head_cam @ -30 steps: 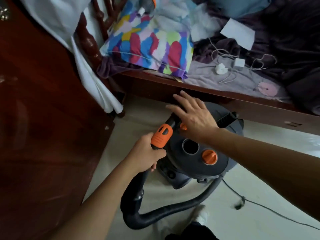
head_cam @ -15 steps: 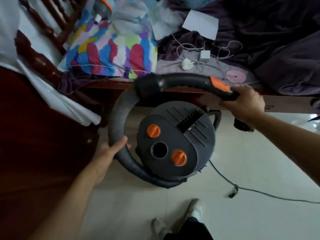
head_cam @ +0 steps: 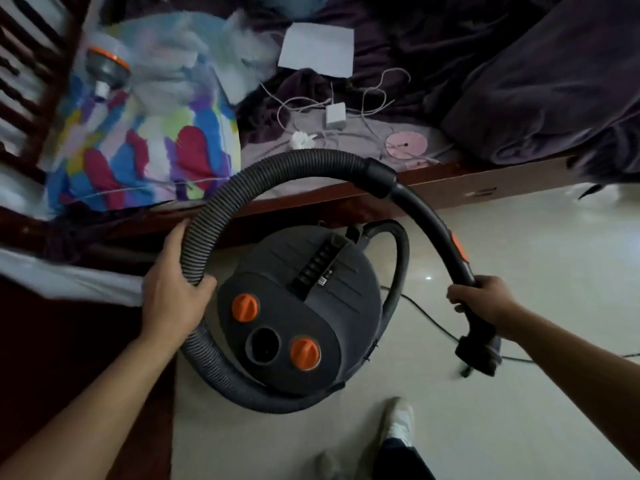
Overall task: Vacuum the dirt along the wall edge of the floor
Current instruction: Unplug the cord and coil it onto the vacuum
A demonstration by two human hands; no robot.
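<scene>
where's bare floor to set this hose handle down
Bare floor lies right of the vacuum canister, between the bed frame and the power cord, and left of the shoe. Crowded: the hose rings the canister; chargers and cables litter the bed.

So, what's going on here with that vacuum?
A person is getting a vacuum cleaner ready. The left hand grips the ribbed hose and the right hand grips the curved handle at its end, so the hose arches over the machine. It stands on the floor beside the bed.
</scene>
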